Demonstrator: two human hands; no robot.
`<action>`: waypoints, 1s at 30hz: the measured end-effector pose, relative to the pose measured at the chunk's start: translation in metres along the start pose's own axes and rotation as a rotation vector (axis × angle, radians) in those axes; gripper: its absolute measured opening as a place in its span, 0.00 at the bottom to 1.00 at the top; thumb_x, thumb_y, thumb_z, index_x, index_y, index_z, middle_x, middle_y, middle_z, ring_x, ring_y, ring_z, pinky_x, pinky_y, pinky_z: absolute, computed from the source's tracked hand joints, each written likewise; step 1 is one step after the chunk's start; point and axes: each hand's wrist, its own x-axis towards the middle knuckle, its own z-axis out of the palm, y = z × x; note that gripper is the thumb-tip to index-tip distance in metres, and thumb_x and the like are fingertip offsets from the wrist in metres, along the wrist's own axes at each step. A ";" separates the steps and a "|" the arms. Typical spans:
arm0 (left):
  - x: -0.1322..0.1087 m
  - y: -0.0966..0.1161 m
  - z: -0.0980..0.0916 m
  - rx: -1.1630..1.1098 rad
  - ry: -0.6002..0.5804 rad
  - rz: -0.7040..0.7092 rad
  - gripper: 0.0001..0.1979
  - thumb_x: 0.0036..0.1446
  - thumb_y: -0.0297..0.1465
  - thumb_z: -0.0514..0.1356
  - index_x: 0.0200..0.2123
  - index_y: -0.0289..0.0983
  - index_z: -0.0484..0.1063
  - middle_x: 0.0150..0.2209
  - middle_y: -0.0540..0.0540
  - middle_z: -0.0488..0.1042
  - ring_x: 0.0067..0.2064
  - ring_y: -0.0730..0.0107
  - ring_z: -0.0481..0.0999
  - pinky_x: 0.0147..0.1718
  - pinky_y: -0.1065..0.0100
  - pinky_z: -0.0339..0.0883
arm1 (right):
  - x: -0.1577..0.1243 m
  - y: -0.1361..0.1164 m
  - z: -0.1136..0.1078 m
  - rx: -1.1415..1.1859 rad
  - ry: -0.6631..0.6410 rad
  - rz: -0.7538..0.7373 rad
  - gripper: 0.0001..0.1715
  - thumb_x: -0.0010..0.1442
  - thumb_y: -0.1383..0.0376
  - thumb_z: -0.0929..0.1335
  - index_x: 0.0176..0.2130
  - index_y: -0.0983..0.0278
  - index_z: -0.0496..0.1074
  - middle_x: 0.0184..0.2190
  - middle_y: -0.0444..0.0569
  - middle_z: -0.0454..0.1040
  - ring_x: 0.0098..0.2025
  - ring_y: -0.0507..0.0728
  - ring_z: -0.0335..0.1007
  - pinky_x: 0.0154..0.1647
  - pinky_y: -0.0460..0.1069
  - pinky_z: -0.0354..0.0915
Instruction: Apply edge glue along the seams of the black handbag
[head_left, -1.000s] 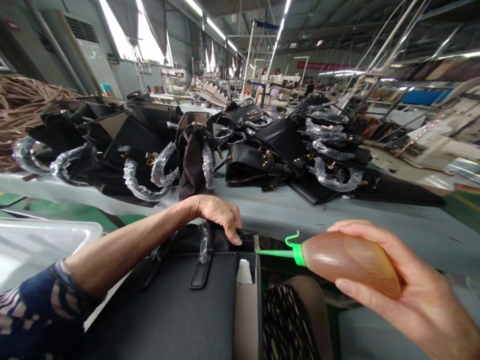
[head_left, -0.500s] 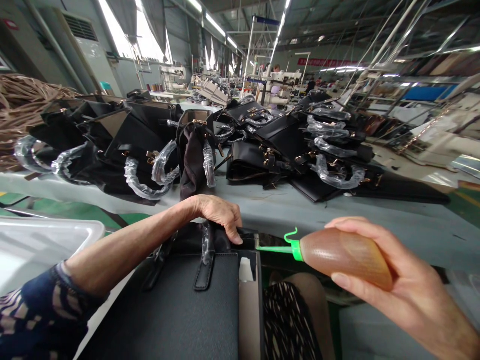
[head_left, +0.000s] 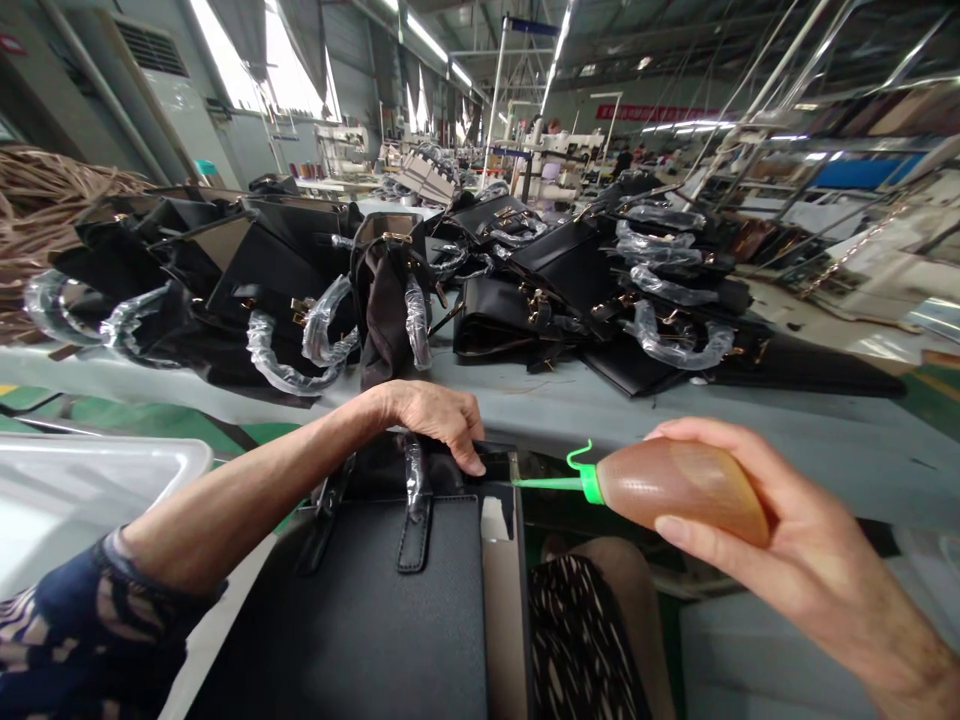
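A black handbag (head_left: 367,610) lies across my lap, with its plastic-wrapped handle (head_left: 415,468) toward the top. My left hand (head_left: 439,420) is closed on the bag's upper edge, thumb pressing near the corner; the fingertips behind are hidden. Wrapped in my right hand (head_left: 787,540) is a squeeze bottle (head_left: 675,485) of amber liquid, probably glue, held on its side. Its thin green nozzle (head_left: 551,484) points left, and the tip touches or nearly touches the bag's corner edge. Below that corner, the open side shows a beige lining with a white patch (head_left: 493,520).
Black bags with plastic-wrapped handles (head_left: 679,340) are heaped along the grey table (head_left: 495,385) ahead. A white plastic bin (head_left: 172,460) stands at my left. Brown strips (head_left: 60,200) are piled at far left. Sewing machines (head_left: 570,165) stand farther back.
The bottle has shifted slightly left and up, its nozzle tip staying at the bag's corner. My left hand keeps its hold; the bag sits almost the same.
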 end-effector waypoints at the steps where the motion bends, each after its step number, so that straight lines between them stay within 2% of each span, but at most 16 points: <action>1: -0.001 0.001 0.000 0.015 -0.011 -0.015 0.13 0.43 0.39 0.65 0.21 0.33 0.74 0.16 0.51 0.68 0.18 0.76 0.63 0.15 0.74 0.55 | 0.000 0.001 0.000 0.012 -0.013 0.025 0.29 0.51 0.49 0.71 0.51 0.49 0.63 0.45 0.41 0.73 0.42 0.59 0.73 0.33 0.43 0.71; 5: -0.002 0.007 0.001 0.085 -0.024 -0.053 0.13 0.45 0.38 0.63 0.27 0.32 0.77 0.19 0.51 0.70 0.21 0.75 0.65 0.18 0.74 0.56 | 0.001 0.005 -0.003 0.058 -0.061 0.099 0.30 0.50 0.49 0.71 0.51 0.49 0.63 0.45 0.41 0.73 0.42 0.59 0.73 0.32 0.44 0.71; 9: -0.003 0.010 0.002 0.098 -0.025 -0.070 0.12 0.45 0.37 0.63 0.28 0.32 0.77 0.20 0.51 0.71 0.22 0.74 0.66 0.19 0.75 0.58 | 0.001 0.008 -0.005 0.103 -0.027 0.151 0.30 0.50 0.48 0.71 0.50 0.51 0.64 0.44 0.42 0.74 0.42 0.60 0.73 0.32 0.44 0.70; 13: -0.005 0.011 0.002 0.129 -0.008 -0.037 0.13 0.46 0.37 0.63 0.28 0.32 0.78 0.19 0.51 0.71 0.21 0.76 0.63 0.17 0.75 0.54 | 0.001 0.006 -0.004 0.146 -0.036 0.190 0.30 0.50 0.48 0.71 0.50 0.51 0.64 0.43 0.41 0.74 0.42 0.59 0.72 0.32 0.44 0.69; 18: -0.005 0.011 0.001 0.140 -0.001 -0.032 0.13 0.47 0.38 0.63 0.29 0.32 0.78 0.19 0.51 0.70 0.20 0.77 0.61 0.17 0.75 0.52 | 0.006 0.004 0.002 0.137 -0.034 0.211 0.30 0.49 0.47 0.71 0.49 0.52 0.64 0.43 0.41 0.72 0.42 0.59 0.70 0.35 0.45 0.67; 30: -0.005 0.009 0.001 0.134 0.015 -0.037 0.13 0.45 0.37 0.63 0.28 0.32 0.78 0.18 0.52 0.69 0.19 0.78 0.59 0.17 0.75 0.52 | 0.001 0.010 0.001 0.205 -0.107 0.222 0.31 0.48 0.47 0.72 0.49 0.53 0.65 0.41 0.43 0.73 0.40 0.61 0.71 0.34 0.47 0.68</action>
